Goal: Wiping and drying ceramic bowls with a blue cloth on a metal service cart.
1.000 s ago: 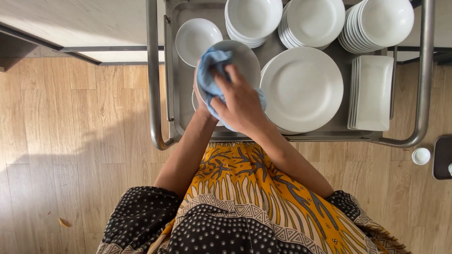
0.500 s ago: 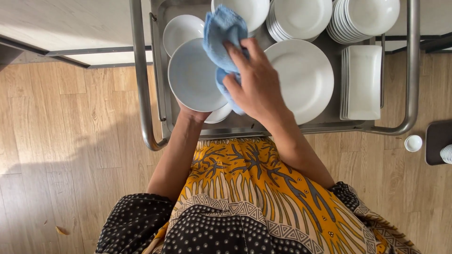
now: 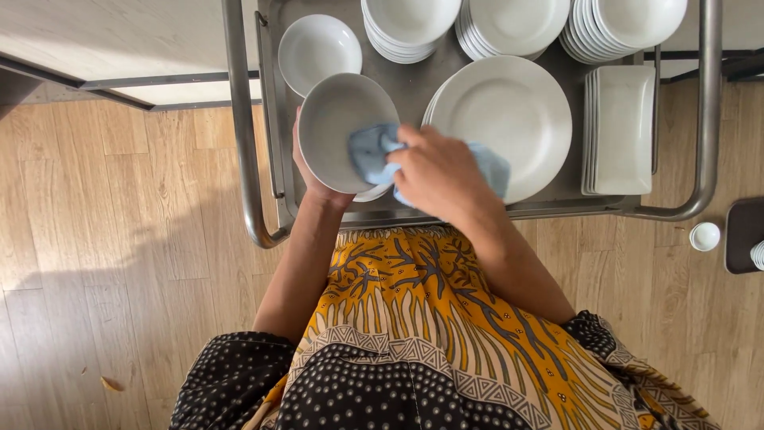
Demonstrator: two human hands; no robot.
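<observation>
Cupping the white bowl [image 3: 344, 131] from behind with my left hand [image 3: 312, 185], fingers mostly hidden but closed on its rim, I treat it as stiff, glazed, breakable ware, slippery if damp, best held at the edge. At its 3 o'clock my right hand [image 3: 438, 171] pinches a soft blue cloth [image 3: 372, 153] against the inside. The bowl itself is empty. The metal cart [image 3: 239, 119] carries stacked bowls [image 3: 410, 28] at 12 o'clock, a large plate [image 3: 509, 115], and rectangular plates [image 3: 622, 127].

A single head-worn camera looks almost straight down from close above. The metal cart [image 3: 255, 199] of white dishes fills the top of the frame, the wearer's patterned dress the bottom, and wooden floor [image 3: 119, 263] both sides.
</observation>
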